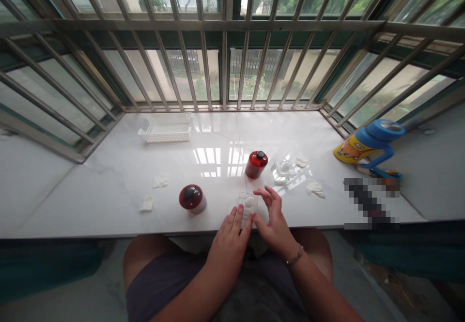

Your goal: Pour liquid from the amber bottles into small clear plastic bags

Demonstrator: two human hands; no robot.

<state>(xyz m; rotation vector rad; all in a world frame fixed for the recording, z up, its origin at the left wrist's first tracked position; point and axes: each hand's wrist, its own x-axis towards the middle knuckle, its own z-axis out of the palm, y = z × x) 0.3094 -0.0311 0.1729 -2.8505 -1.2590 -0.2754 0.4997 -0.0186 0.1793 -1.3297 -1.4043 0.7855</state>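
At the near edge of the white tabletop, a small clear plastic box (248, 201) with a rounded white piece in it lies between my hands. My left hand (229, 235) rests at its near left side, fingers stretched out over the edge. On the right, my right hand (273, 218) curves beside the box, thumb and fingers apart, with the thumb tip close to the left fingers. Whether the thumb presses on the box is hard to see. Just beyond stands a red bottle with a black cap (256, 165); a darker red bottle (192, 198) stands to the left.
Another clear box with white contents (283, 171) sits right of the far bottle. Crumpled white tissues (315, 189) lie on both sides. A white basket (165, 129) stands at the back left, a blue and yellow flask (368, 143) at the right. Window bars (225, 70) enclose the back.
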